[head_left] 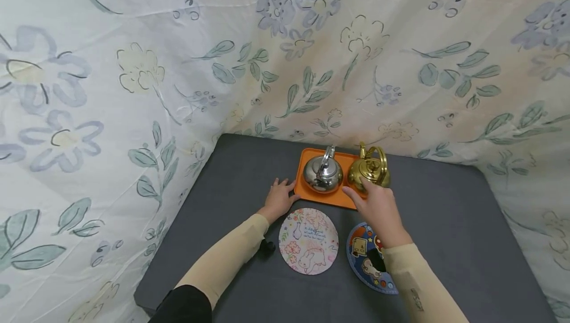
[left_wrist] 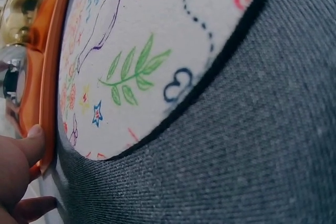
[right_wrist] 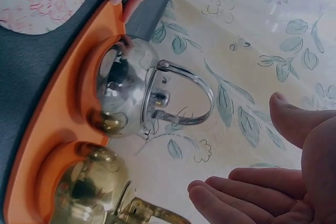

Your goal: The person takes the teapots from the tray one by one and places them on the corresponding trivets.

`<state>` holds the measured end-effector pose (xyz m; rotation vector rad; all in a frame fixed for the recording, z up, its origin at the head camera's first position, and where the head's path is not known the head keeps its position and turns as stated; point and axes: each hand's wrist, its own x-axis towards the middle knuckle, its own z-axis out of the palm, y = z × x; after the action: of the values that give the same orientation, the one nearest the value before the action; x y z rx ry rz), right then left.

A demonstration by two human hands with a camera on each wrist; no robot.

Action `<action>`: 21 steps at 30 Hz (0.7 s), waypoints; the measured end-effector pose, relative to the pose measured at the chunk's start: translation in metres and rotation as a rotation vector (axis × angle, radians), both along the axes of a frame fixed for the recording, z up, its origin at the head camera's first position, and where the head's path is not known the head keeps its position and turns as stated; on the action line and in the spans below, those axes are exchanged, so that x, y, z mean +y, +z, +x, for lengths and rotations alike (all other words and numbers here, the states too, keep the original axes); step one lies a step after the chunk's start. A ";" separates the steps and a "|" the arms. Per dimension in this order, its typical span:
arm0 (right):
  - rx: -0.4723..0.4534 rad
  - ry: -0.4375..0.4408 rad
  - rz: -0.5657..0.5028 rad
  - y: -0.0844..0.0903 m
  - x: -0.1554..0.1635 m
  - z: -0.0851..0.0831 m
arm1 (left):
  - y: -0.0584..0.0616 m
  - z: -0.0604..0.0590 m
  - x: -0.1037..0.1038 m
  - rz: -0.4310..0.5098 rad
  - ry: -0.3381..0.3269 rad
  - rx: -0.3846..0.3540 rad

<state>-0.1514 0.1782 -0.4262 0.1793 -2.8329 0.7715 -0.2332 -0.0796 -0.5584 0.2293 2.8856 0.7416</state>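
An orange tray (head_left: pixel 311 197) at the back of the grey table (head_left: pixel 450 224) carries a silver kettle (head_left: pixel 322 172) on the left and a gold kettle (head_left: pixel 370 168) on the right. My left hand (head_left: pixel 281 195) lies flat on the table, its thumb against the tray's left edge (left_wrist: pixel 48 103). My right hand (head_left: pixel 371 198) hovers open just in front of the gold kettle. In the right wrist view its relaxed fingers (right_wrist: pixel 247 192) stay apart from the gold kettle (right_wrist: pixel 92 190) and the silver kettle (right_wrist: pixel 126 90).
Two round coasters lie in front of the tray: a white one with pink drawings (head_left: pixel 308 241) and a blue cartoon one (head_left: pixel 361 258), partly under my right forearm. A floral cloth (head_left: pixel 285 56) hangs close behind and beside the table.
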 end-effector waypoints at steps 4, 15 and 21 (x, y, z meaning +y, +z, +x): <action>0.014 0.011 -0.012 0.003 -0.005 -0.009 | 0.000 0.000 0.000 0.006 -0.006 0.009; -0.055 0.014 -0.013 0.010 -0.015 -0.030 | 0.000 0.000 0.004 0.010 -0.007 0.022; -0.053 0.023 0.000 0.010 -0.022 -0.045 | 0.001 0.000 0.005 0.029 0.000 0.027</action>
<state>-0.1967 0.1563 -0.4166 0.1945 -2.8855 0.7925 -0.2330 -0.0751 -0.5575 0.2451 2.9016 0.7864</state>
